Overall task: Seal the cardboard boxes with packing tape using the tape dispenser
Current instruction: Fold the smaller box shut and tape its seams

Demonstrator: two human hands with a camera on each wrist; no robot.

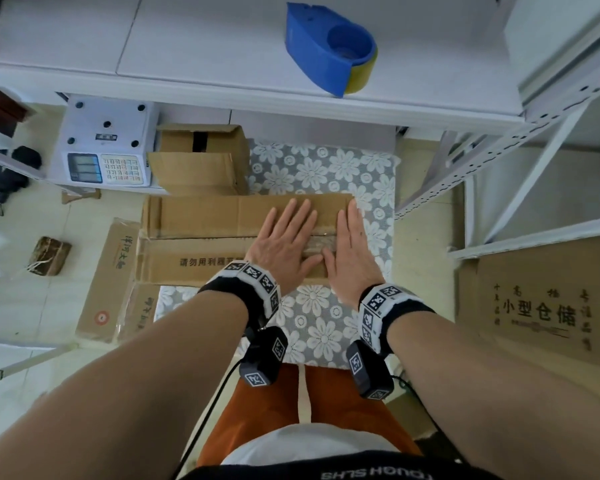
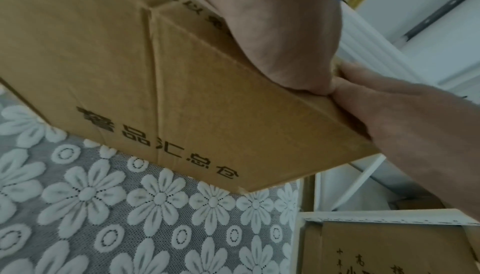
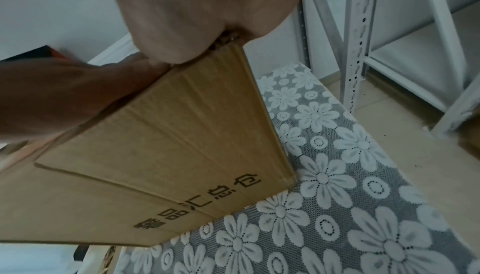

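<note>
Head view: cardboard box (image 1: 201, 237) under both flat hands (image 1: 284, 242).

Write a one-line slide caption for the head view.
Both hands, left and right, press flat on the taped cardboard box; blue tape dispenser waits on the shelf.

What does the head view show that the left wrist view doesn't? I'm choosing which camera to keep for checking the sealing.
Head only: the whole blue plastic tape dispenser resting on the white shelf, the white electronic scale, a smaller open cardboard box, and both hands' straight fingers over the clear tape strip.

Left wrist only: the brown cardboard box's printed side wall.

Both: left hand and right hand pressing flat on the box, thumbs touching, on the grey floral lace cloth.
</note>
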